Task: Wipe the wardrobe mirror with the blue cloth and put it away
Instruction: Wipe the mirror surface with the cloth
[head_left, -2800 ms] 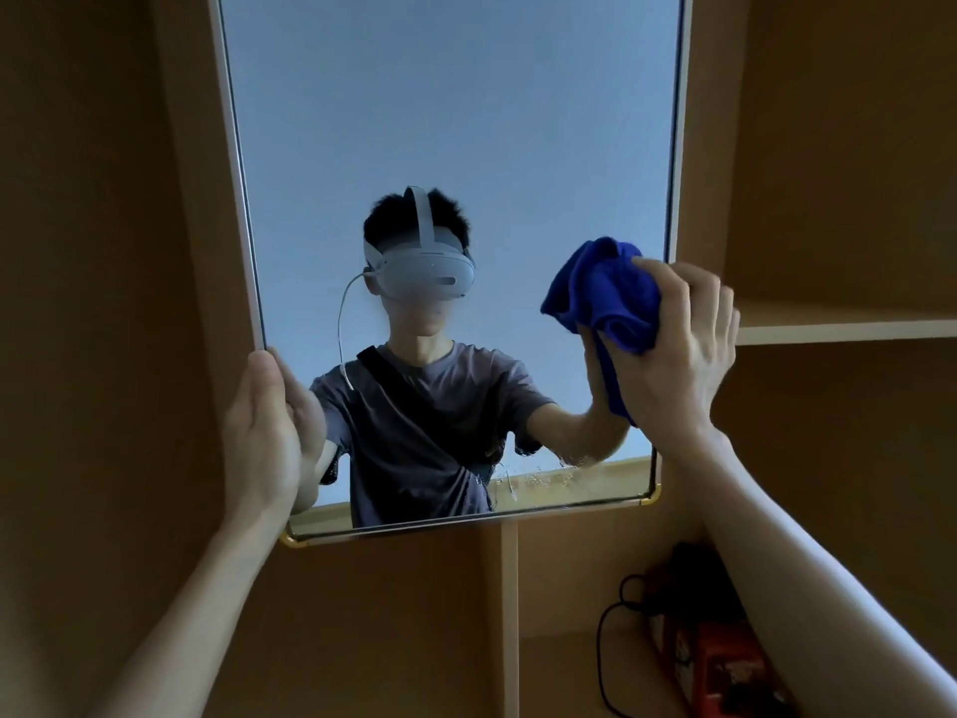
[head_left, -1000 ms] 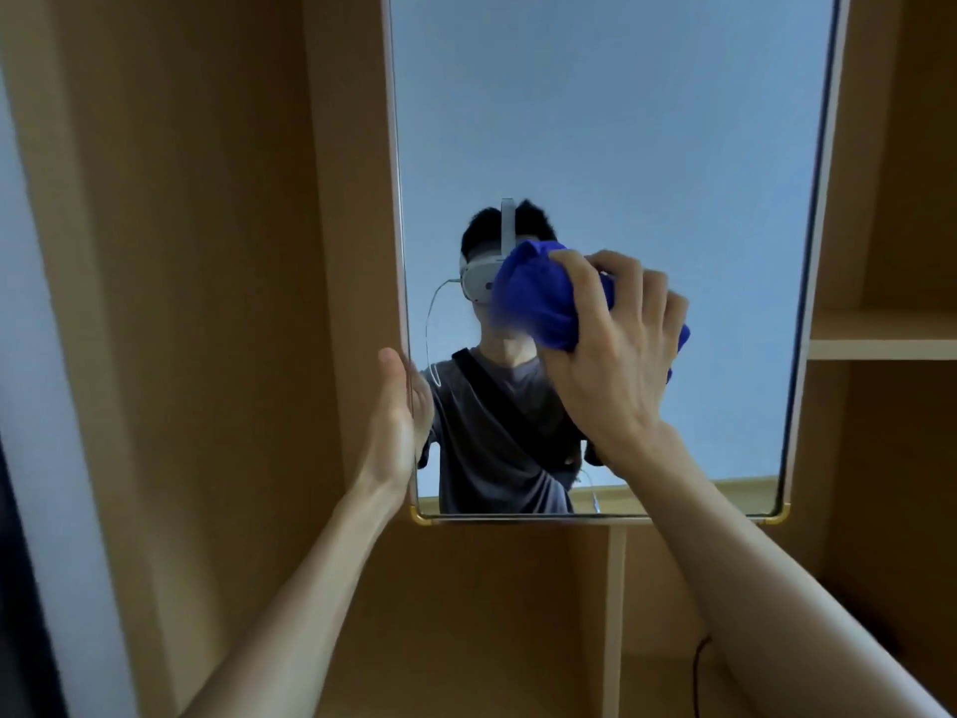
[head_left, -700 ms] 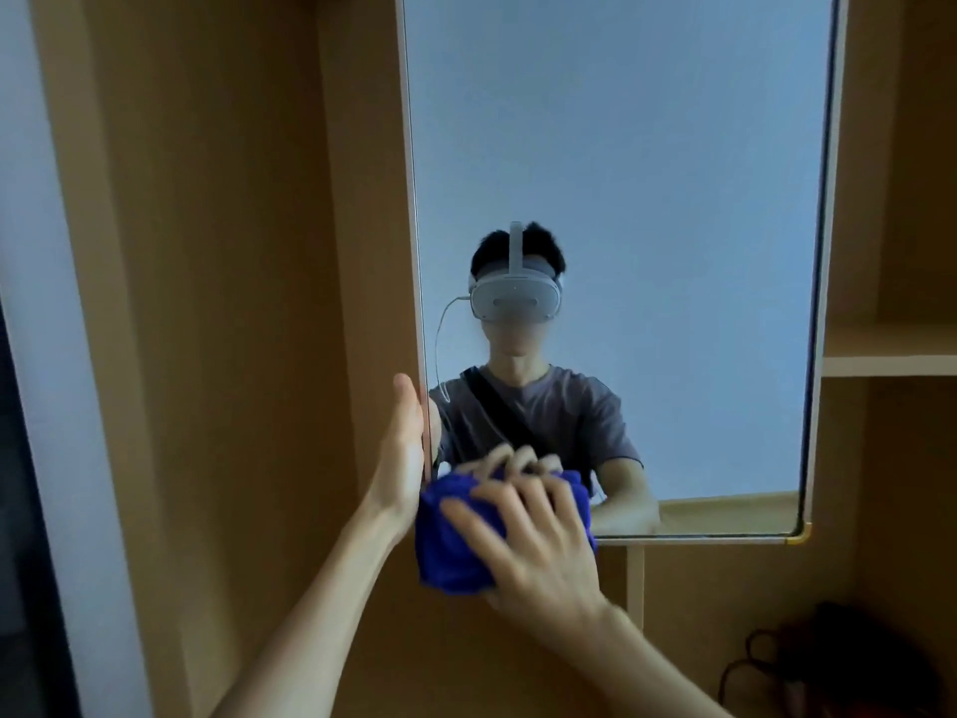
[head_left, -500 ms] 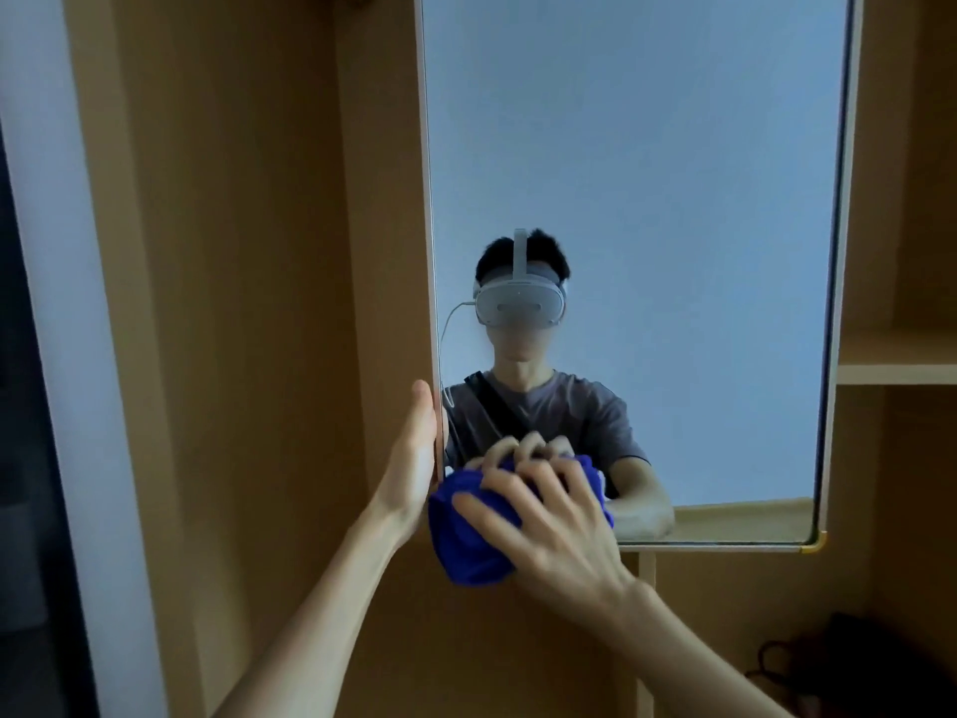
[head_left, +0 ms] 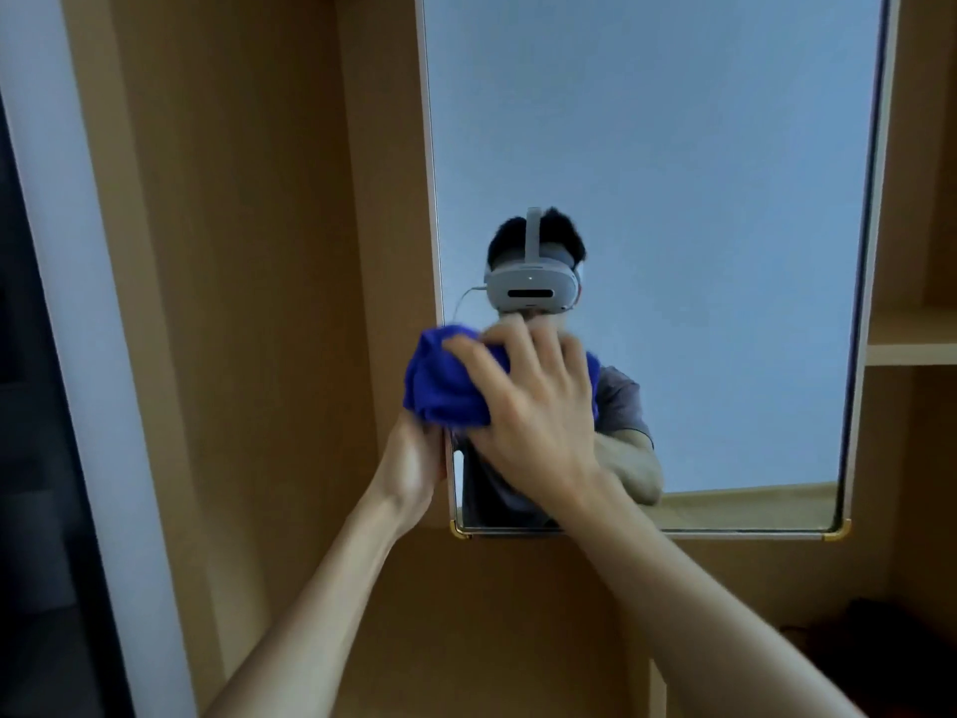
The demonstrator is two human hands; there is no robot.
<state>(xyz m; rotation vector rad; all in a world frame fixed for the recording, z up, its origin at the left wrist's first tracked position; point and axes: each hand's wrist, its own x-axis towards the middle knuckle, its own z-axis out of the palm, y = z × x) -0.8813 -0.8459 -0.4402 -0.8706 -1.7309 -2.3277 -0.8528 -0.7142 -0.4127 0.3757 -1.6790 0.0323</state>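
The tall wardrobe mirror (head_left: 673,199) hangs in a thin frame with gold lower corners, inside a wooden wardrobe. A bunched blue cloth (head_left: 445,386) is pressed against the mirror's left edge, a little above its lower left corner. My right hand (head_left: 533,406) is shut on the cloth, fingers spread over it. My left hand (head_left: 414,463) grips the mirror's left edge just under the cloth, partly hidden by it. The glass reflects a person in a headset and grey shirt.
A wooden side panel (head_left: 248,303) stands left of the mirror, with a white door frame (head_left: 67,303) beyond it. A wooden shelf (head_left: 911,349) juts out at the right. Dark objects (head_left: 880,660) lie low at the right.
My right hand swept the cloth from mid-mirror down to the lower left corner, then back up along the left edge. My left hand stayed on the mirror's left edge.
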